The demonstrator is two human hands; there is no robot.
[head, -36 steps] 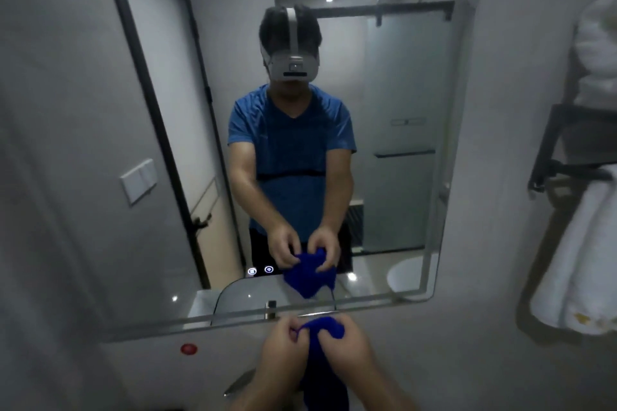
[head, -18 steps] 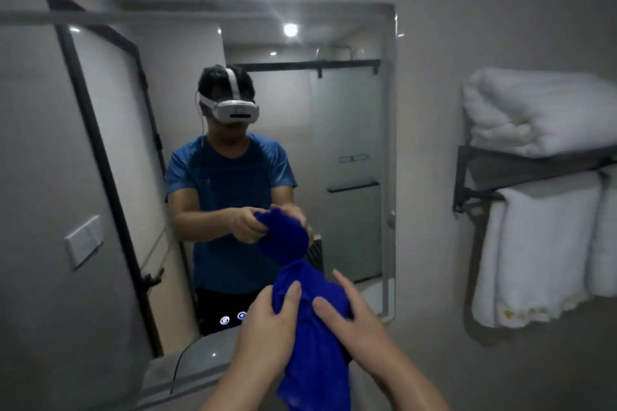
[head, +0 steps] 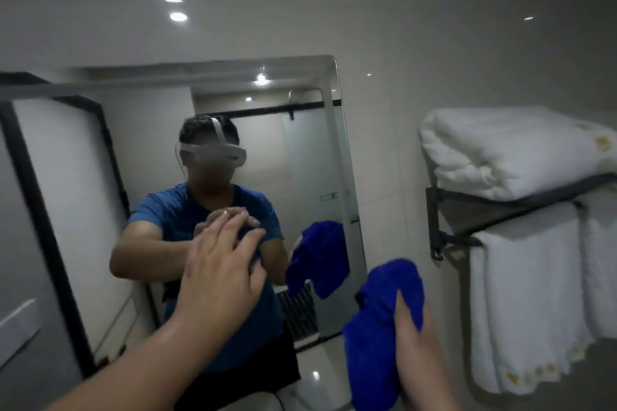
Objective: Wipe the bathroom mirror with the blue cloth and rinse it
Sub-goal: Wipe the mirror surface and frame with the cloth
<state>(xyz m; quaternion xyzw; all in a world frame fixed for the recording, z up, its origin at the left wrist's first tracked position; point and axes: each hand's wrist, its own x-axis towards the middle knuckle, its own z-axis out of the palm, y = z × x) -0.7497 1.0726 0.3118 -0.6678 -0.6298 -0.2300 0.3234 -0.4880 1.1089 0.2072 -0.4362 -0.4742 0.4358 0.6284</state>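
The bathroom mirror hangs on the grey wall ahead, reflecting a person in a blue shirt and a headset. My right hand grips the blue cloth, bunched and hanging down, just right of the mirror's lower right edge. The cloth's reflection shows in the glass beside it. My left hand is raised in front of the mirror with fingers spread, holding nothing; whether its fingertips touch the glass is unclear.
A black wall rack at right carries folded white towels on top and white towels hanging below. A black-framed door shows in the reflection at left. A white switch plate is at far left.
My left hand has let go of the cloth and risen toward the mirror. My right hand has carried the cloth to the right. The view has tilted further upward.
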